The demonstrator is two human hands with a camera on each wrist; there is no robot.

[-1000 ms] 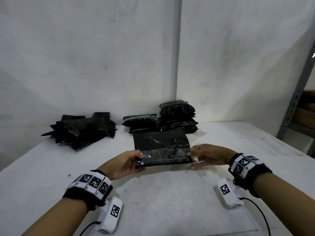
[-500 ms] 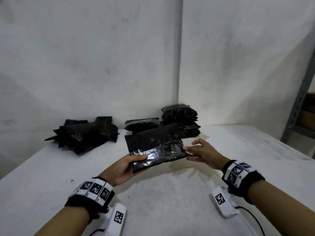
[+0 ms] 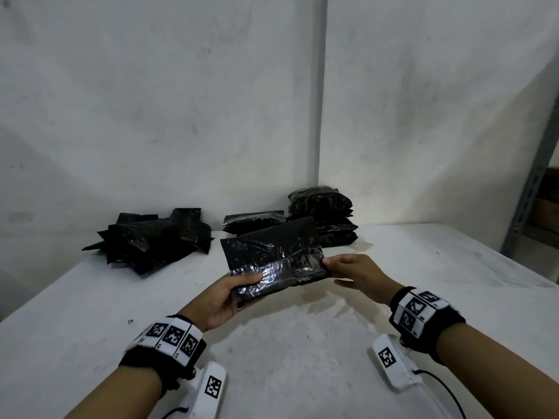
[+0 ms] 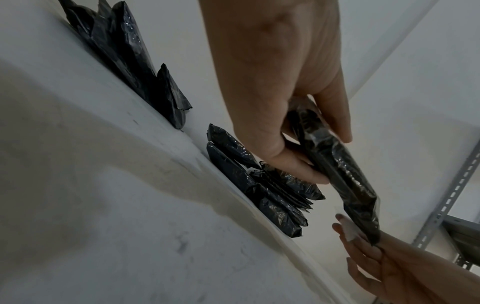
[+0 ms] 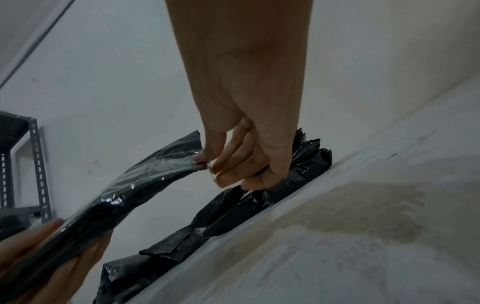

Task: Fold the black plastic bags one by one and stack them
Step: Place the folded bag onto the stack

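Observation:
I hold one black plastic bag (image 3: 272,258) above the white table (image 3: 302,358), tilted with its left end lower. My left hand (image 3: 239,285) grips its near-left corner, thumb on top and fingers beneath. At the right edge my right hand (image 3: 332,266) pinches the bag. The left wrist view shows the bag (image 4: 337,164) edge-on between my left hand's thumb and fingers (image 4: 298,168). In the right wrist view my right hand's fingertips (image 5: 205,162) pinch the bag's end (image 5: 145,181).
A loose pile of black bags (image 3: 151,240) lies at the back left against the wall. A stack of folded bags (image 3: 323,213) stands at the back middle, with a lower one (image 3: 254,222) beside it. A grey metal rack (image 3: 532,192) stands at the right.
The bag has risen from low over the table and tilted, its left end now lower. My right hand, loose at the edge half a second ago, now pinches it.

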